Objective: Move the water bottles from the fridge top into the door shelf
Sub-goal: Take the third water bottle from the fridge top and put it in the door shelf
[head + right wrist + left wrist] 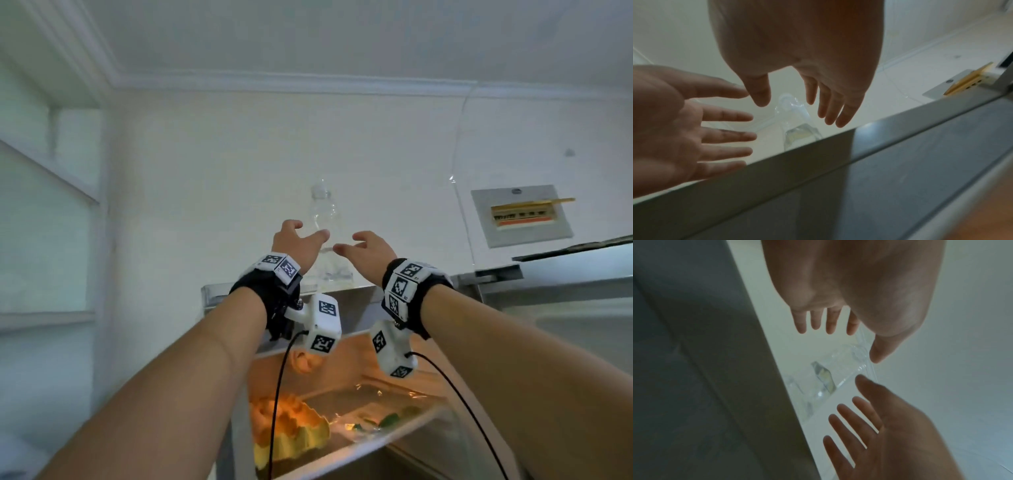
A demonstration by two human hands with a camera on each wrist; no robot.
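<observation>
Head view: clear water bottle (323,219) is standing upright on the fridge top (346,286), near its front edge, against the white wall. Left hand (297,244) and right hand (368,249) are both reaching up, one on each side of the bottle, fingers spread and loosely curved, palms facing each other. Left thumb tip is overlapping the bottle's side in this view; can't tell if it is touching. Nothing gripped. Wrist rigs with marker cubes (324,326) are hanging under both wrists, black cables trailing down. Fridge compartment below is lit orange, with yellow-orange food (291,425) on a shelf. Grey breaker panel (520,216) is sitting on the wall to the right.

Left wrist view: left hand (859,288) is filling the top of the frame, fingers (816,319) straight and apart, thumb tip close to the bottle (830,373). Right hand (890,434) is coming in from the bottom, fingers fanned, fingertip just beside the bottle's edge. Bottle is lying between the two hands in frame; contact is unclear, picture is blurry.

Right wrist view: right hand (797,48) is at the top, fingers straight and spread, thumb apart. Left hand (674,126) is at the left, palm showing, fingers fanned. Bottle (795,120) is showing past the fridge's top edge (818,154), between the two sets of fingertips, with a visible gap on both sides. Some water is visible in its lower part.
</observation>
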